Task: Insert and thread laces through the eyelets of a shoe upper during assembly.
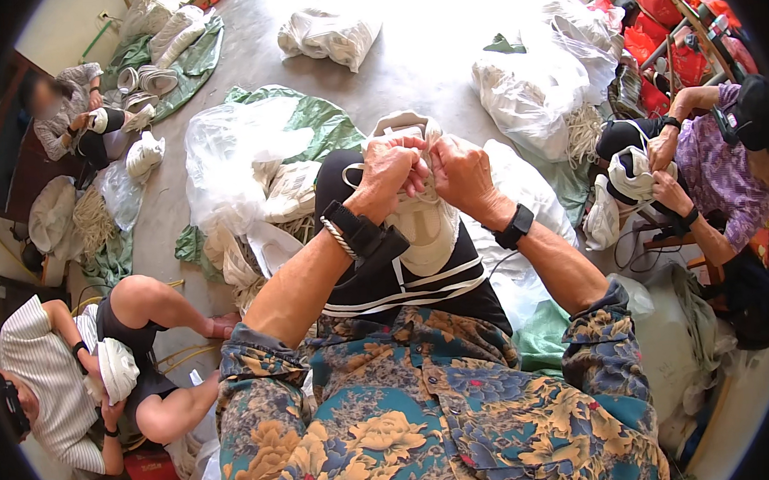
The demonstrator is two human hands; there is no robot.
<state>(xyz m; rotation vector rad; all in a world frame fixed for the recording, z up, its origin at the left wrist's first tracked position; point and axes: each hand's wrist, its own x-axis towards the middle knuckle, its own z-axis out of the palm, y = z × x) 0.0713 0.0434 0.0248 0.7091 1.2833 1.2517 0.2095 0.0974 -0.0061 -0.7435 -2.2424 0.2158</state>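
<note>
A white shoe rests sole-down on my black-trousered knee, toe pointing away from me. My left hand and my right hand meet over its upper, each pinching the white lace near the eyelets. Fingers of both hands are closed on the lace. Black bands sit on both wrists, plus a silver bracelet on the left. The shoe's far end is partly hidden behind my hands.
Three other people sit around on the concrete floor, each holding a white shoe: far left, lower left, right. Clear plastic bags with shoes lie ahead on a green tarp; more bags at right.
</note>
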